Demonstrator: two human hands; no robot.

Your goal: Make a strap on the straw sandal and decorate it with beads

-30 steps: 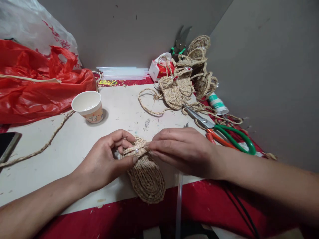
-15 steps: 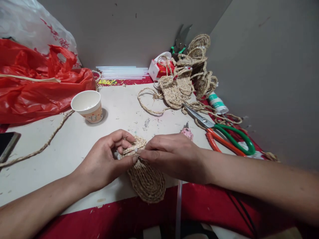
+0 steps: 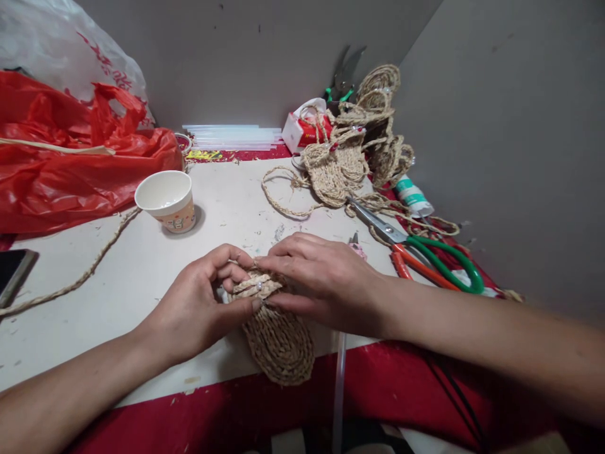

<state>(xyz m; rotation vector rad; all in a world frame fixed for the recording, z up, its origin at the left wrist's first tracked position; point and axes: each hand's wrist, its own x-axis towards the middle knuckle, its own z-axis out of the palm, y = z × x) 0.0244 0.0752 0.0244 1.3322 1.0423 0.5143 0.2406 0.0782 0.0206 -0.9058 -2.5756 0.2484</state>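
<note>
A woven straw slipper-shaped piece lies at the front edge of the white board, its coiled rounded end toward me. A small clear bead sits on the braided band across its upper part. My left hand grips the piece's left side, thumb beside the bead and fingers curled at the far end. My right hand holds its right side, with the thumb below the bead and the fingers reaching over the far end. Part of the band is hidden under my fingers.
A paper cup stands behind my left hand. Scissors with green and orange handles lie at the right, near braided straw pieces. A red plastic bag and a phone are at the left; a glue gun's tip shows behind my right hand.
My right fingers have lifted off the bead area, spread and moved toward the piece's far end, uncovering the bead. My left hand has hardly moved.
</note>
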